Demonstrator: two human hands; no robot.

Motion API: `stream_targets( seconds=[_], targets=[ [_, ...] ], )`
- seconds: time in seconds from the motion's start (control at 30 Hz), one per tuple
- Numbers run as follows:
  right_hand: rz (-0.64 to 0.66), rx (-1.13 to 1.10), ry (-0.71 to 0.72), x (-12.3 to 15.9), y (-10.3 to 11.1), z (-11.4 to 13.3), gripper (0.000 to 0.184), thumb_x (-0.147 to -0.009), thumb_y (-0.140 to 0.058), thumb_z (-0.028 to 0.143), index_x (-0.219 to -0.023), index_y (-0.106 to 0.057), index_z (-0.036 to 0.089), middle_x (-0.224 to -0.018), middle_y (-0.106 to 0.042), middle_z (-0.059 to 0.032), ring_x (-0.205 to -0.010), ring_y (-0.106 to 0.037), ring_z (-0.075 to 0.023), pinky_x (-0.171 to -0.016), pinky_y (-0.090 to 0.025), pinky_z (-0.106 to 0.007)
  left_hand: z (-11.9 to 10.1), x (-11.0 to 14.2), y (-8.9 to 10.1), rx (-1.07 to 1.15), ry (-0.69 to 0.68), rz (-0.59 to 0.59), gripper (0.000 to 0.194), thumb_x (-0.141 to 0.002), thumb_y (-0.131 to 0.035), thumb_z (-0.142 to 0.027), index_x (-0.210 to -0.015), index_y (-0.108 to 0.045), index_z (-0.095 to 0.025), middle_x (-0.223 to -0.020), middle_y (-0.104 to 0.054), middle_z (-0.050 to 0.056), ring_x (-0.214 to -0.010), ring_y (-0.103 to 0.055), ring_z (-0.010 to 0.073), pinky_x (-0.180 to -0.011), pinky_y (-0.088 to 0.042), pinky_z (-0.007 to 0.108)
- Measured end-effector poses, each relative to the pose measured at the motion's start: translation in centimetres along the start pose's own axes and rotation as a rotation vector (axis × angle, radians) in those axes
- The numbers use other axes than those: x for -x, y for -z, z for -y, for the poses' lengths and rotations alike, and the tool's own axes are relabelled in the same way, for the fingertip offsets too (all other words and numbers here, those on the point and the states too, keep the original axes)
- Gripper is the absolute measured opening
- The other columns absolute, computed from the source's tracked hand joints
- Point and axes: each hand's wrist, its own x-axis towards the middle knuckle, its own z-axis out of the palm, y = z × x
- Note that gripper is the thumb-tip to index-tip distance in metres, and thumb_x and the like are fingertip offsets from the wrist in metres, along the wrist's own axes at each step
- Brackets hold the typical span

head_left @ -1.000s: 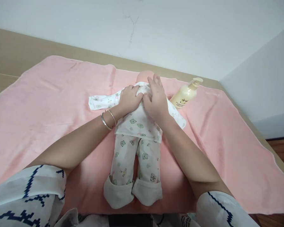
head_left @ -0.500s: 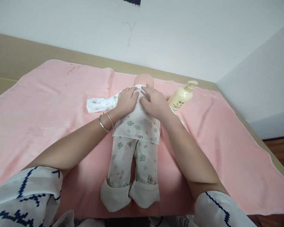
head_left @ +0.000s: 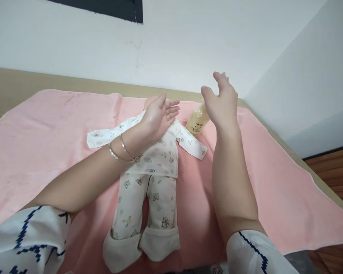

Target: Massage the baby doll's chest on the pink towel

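A baby doll [head_left: 157, 161] in a white top and trousers printed with small animals lies stretched out on a pink cloth [head_left: 197, 217]. Its sleeves spread to both sides, and the trouser ends are folded up in wide cuffs. My left hand [head_left: 161, 116] hovers above the doll's chest, palm turned up, fingers extended, with nothing in it; it hides most of the doll's head. Raised at the right is my right hand [head_left: 224, 102], fingers apart, beside the top of a pale yellow pump bottle [head_left: 197, 120]. The pump head is mostly hidden behind that hand.
The pink cloth covers a wooden-coloured table, whose bare edge [head_left: 23, 82] shows along the back. A white wall [head_left: 171, 49] rises behind it, with a dark panel [head_left: 111, 9] at the top. Brown wood flooring [head_left: 331, 175] appears at the lower right.
Both hands have lifted off the doll's chest. My left hand has turned palm up, and my right hand has moved right and up to the bottle. The view has shifted slightly.
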Motion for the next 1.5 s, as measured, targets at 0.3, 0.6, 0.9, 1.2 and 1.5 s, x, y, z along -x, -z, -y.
stream_targets(
  seconds=[0.3,0.6,0.9,1.2,1.5],
  targets=[
    [0.064,-0.009,-0.111,0.2,-1.9,2.2,0.056,-0.112,-0.037,0.053,-0.147,-0.063,0.018,-0.152,-0.066,-0.0172,-0.152,-0.054,-0.038,-0.129,-0.038,-0.069,-2.3,-6.4,-3.1,0.104,-0.041,0.029,0.082,-0.112,-0.005,-0.061,-0.137,-0.069,-0.016,-0.126,-0.073,0.017,-0.149,-0.059,0.0368,-0.111,-0.061,0.056],
    [-0.062,0.19,-0.254,0.9,-3.0,4.2,0.053,-0.112,-0.023,0.034,-0.111,-0.074,0.018,-0.104,-0.076,-0.0146,-0.11,-0.07,-0.0316,-0.103,-0.054,-0.05,-3.9,-4.8,-2.8,0.301,0.115,0.151,0.091,-0.108,0.003,-0.062,-0.127,-0.072,-0.013,-0.119,-0.076,0.022,-0.151,-0.056,0.0382,-0.111,-0.061,0.054],
    [-0.186,0.336,-0.208,1.7,-7.0,2.9,0.039,-0.104,-0.035,0.02,-0.1,-0.074,0.017,-0.109,-0.071,-0.0177,-0.116,-0.064,-0.0335,-0.105,-0.05,-0.051,0.1,-0.7,3.9,0.096,0.025,0.039,0.069,-0.107,-0.023,-0.063,-0.143,-0.068,-0.025,-0.133,-0.071,0.017,-0.149,-0.06,0.0346,-0.109,-0.06,0.056],
    [-0.257,0.372,-0.408,-0.1,-7.2,4.1,0.033,-0.098,-0.038,0.018,-0.083,-0.068,0.019,-0.094,-0.068,-0.0159,-0.104,-0.066,-0.0338,-0.091,-0.052,-0.05,-6.8,4.7,13.0,0.12,0.052,-0.2,0.068,-0.075,0.0,-0.024,-0.064,-0.067,-0.014,-0.09,-0.073,0.012,-0.136,-0.069,0.0358,-0.064,-0.054,0.045],
    [-0.277,0.397,-0.484,-0.1,-7.0,5.6,0.032,-0.099,-0.039,0.015,-0.087,-0.068,0.017,-0.1,-0.069,-0.0177,-0.112,-0.066,-0.0345,-0.099,-0.048,-0.051,-7.5,6.9,15.0,0.79,0.115,-0.033,0.092,-0.094,0.012,-0.011,-0.169,-0.041,-0.026,-0.138,-0.072,-0.003,-0.153,-0.042,0.0124,-0.093,-0.051,0.039]
  ],
)
